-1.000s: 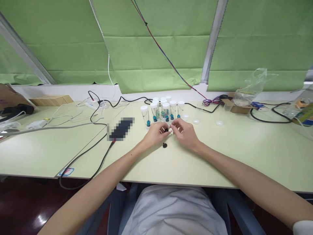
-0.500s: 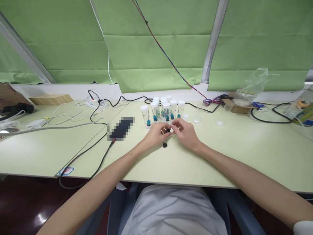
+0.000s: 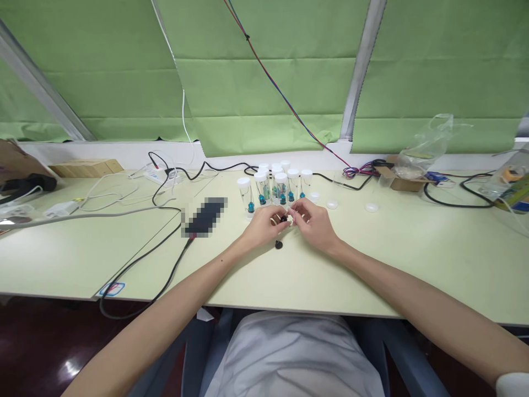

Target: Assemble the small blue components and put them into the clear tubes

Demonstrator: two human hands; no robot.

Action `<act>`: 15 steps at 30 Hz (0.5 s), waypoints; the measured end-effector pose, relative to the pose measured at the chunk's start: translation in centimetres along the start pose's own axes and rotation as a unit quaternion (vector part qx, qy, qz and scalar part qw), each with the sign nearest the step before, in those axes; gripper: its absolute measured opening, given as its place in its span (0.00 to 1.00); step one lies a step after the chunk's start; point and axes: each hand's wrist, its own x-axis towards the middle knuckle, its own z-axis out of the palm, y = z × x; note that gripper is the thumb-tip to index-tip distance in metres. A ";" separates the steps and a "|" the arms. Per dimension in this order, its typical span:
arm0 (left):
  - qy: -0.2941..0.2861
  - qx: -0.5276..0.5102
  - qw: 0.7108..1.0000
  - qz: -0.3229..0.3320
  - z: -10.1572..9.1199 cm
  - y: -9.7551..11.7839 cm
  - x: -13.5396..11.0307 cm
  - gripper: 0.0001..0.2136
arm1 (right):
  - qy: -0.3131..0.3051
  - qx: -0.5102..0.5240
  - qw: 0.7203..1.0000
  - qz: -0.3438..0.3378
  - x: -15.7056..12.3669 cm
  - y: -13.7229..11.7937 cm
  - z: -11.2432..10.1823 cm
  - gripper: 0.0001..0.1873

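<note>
Left grip (image 3: 264, 226) on black piece (image 3: 283, 219), right grip (image 3: 316, 226) on pinkish bit (image 3: 293, 218), teal pieces (image 3: 282, 198) inside capped vials (image 3: 281, 180) nearby

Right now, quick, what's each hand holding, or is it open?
Left hand: closed, holding a small black part.
Right hand: closed, pinching a thin pinkish piece, too small to identify.

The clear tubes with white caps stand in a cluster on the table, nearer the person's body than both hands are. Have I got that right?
Not quite: the head view shows the clear tubes beyond the left hand and right hand, toward the green blinds. They do have white caps and stand clustered on the table.
</note>
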 end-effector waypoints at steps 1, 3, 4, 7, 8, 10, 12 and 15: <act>0.001 -0.001 1.000 0.002 0.0 0.0 0.0 0.07 | 0.000 -0.001 1.000 -0.002 0.0 0.0 0.0 0.05; 0.003 -0.002 1.000 0.004 0.0 -0.1 0.0 0.07 | 0.000 -0.003 1.000 -0.005 0.0 0.0 0.0 0.05; 0.003 -0.002 1.000 0.005 0.1 -0.1 0.0 0.07 | -0.001 -0.002 1.000 -0.006 0.0 -0.1 0.0 0.04; 0.003 0.000 1.000 0.005 0.1 -0.1 0.0 0.07 | -0.003 -0.002 1.000 -0.007 0.0 -0.1 -0.1 0.04; 0.003 0.000 1.000 0.005 0.1 0.0 0.0 0.07 | -0.005 -0.004 1.000 -0.007 0.1 -0.1 -0.1 0.04; 0.004 -0.001 1.000 0.003 0.0 0.1 0.0 0.06 | -0.006 -0.008 1.000 -0.007 0.1 0.0 0.0 0.04; 0.003 -0.002 1.000 0.000 0.0 0.3 0.0 0.06 | -0.010 -0.010 1.000 -0.007 0.1 0.0 0.0 0.04; 0.001 -0.003 1.000 -0.001 0.0 0.3 -0.1 0.06 | -0.015 -0.012 1.000 -0.005 0.1 0.0 0.0 0.04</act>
